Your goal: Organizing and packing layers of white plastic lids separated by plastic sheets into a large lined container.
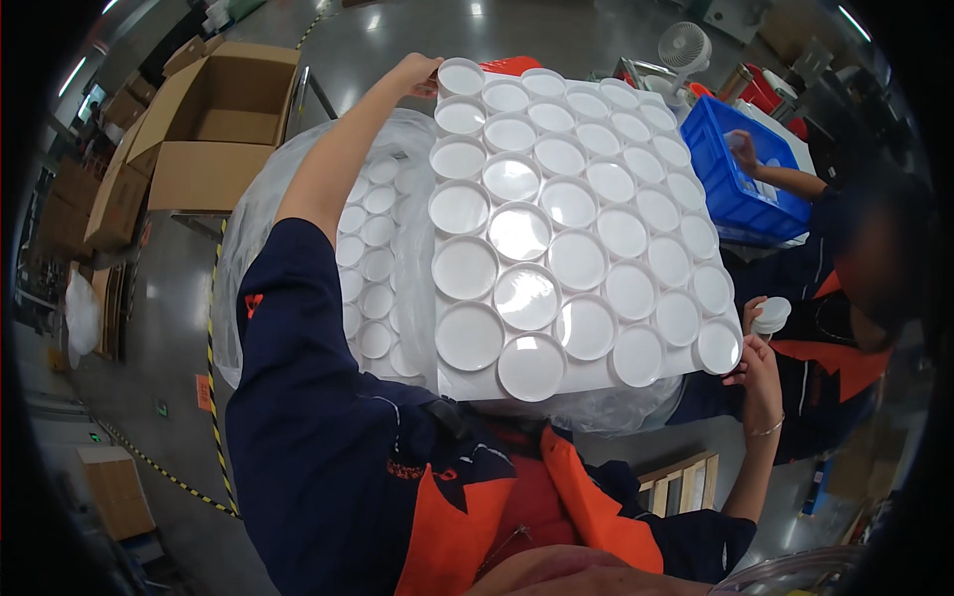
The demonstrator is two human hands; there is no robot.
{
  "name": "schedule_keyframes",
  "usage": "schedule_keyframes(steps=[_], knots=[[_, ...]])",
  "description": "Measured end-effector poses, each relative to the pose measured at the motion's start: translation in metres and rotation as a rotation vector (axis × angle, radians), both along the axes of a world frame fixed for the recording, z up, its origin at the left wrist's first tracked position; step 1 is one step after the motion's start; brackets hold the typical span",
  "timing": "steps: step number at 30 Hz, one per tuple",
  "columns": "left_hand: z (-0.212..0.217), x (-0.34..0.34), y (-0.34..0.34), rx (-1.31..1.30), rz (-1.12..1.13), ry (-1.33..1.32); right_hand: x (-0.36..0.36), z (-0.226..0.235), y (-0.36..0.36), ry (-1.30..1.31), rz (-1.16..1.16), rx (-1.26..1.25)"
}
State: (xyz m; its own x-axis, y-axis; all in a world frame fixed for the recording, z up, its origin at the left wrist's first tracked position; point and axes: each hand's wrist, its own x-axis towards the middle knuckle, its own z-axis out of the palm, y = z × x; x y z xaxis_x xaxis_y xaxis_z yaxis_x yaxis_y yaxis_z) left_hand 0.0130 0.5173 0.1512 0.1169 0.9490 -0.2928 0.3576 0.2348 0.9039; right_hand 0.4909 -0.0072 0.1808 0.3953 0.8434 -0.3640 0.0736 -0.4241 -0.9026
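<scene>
A flat white sheet [465,386] lies in front of me, bearing rows of round, shallow white lids [576,258] packed side by side. Its far left corner is gripped by my left hand [415,75], the arm stretched out; the fingertips are partly hidden behind the edge. My right hand [761,375] pinches the near right corner, beside the last lid there. Left of the sheet, a lower layer of similar lids [376,298] shows inside a clear plastic bag [266,199].
At the right, a co-worker has one hand [739,149] over a blue crate [723,207] and holds white lids [771,316] in the other. A fan [686,46] stands behind. An open cardboard box [209,177] is far left; a wooden pallet [688,487] lies low right.
</scene>
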Motion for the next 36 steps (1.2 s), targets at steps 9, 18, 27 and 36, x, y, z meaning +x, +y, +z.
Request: schedule_keyframes(steps=[9, 18, 27, 36], knots=[[0.008, -0.017, 0.001, 0.199, -0.269, 0.087, -0.01, 0.021, -0.002, 0.011, -0.078, 0.049], [0.004, -0.016, 0.015, 0.156, -0.234, 0.04, 0.002, 0.025, 0.002, 0.053, 0.078, 0.043], [0.013, -0.015, 0.012, 0.164, -0.309, 0.105, 0.007, 0.018, 0.001, 0.047, 0.012, 0.069], [0.045, -0.001, 0.02, 0.295, -0.322, 0.325, 0.028, 0.028, 0.007, 0.054, 0.157, 0.078]])
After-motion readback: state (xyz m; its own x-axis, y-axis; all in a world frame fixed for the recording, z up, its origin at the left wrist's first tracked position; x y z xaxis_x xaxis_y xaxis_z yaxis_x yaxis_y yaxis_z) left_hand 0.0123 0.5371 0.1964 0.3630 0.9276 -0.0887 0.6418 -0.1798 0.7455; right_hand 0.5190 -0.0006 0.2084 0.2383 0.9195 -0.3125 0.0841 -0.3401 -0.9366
